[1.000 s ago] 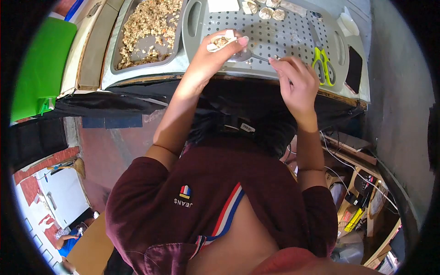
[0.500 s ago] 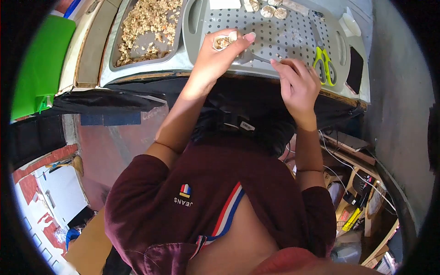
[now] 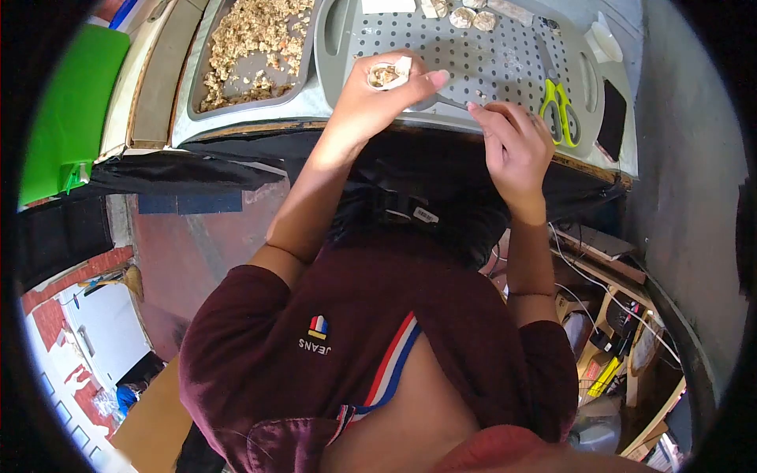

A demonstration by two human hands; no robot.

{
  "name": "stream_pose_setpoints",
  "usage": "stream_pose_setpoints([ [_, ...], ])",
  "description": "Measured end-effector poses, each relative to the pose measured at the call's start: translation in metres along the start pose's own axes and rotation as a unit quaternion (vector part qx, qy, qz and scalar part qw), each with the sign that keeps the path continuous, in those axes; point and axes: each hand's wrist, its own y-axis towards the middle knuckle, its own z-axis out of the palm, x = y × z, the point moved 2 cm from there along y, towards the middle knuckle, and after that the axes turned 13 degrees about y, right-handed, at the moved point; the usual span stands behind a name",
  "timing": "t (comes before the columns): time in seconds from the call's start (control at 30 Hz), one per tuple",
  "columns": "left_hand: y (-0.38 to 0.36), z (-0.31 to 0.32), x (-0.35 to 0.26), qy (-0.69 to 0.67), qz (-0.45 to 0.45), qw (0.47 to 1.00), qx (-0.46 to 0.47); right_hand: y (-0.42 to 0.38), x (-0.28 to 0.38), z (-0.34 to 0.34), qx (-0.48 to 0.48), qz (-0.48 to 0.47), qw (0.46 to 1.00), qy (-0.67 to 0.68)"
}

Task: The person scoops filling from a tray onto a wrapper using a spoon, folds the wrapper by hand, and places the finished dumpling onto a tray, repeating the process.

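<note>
My left hand (image 3: 371,93) is closed around a pale dumpling wrapper (image 3: 402,65), its edges raised like a small cup. Crumbly filling (image 3: 382,76) shows inside it. My right hand (image 3: 512,142) pinches the handle of a metal spoon (image 3: 449,102), whose bowl end is close beside my left thumb and partly hidden. Both hands are over the near edge of a grey perforated tray (image 3: 473,59). Several filled dumplings (image 3: 473,19) sit at the tray's far side, next to a stack of white wrappers (image 3: 388,5).
A metal pan (image 3: 195,94) of crumbly filling stands to the left of the tray. Green-handled scissors (image 3: 558,110) lie on the tray's right part, beside a dark phone (image 3: 611,122). A small white cup (image 3: 604,41) is at the far right. A green container (image 3: 71,110) stands at far left.
The cupped wrapper in my left hand has tilted slightly and my left thumb has shifted a little right. My right hand and the spoon have barely moved.
</note>
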Motion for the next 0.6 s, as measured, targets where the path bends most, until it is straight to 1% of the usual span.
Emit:
stream_pose_setpoints([
  [0.03,0.0000,0.0005,-0.0004,0.003,0.012,1.000,0.010,-0.0001,0.0000,0.0000,-0.002,-0.001,1.000,0.000],
  [0.13,-0.0003,0.0023,0.0029,-0.012,-0.004,1.000,-0.014,-0.0005,0.0002,-0.0005,0.001,-0.001,1.000,0.000],
  [0.33,-0.0017,0.0011,0.0063,-0.007,-0.029,1.000,-0.005,-0.0017,0.0002,-0.0010,0.001,0.004,1.000,0.004],
  [0.6,-0.0027,0.0015,0.0060,-0.015,-0.017,1.000,0.005,-0.0038,0.0003,-0.0005,-0.014,-0.002,1.000,-0.001],
])
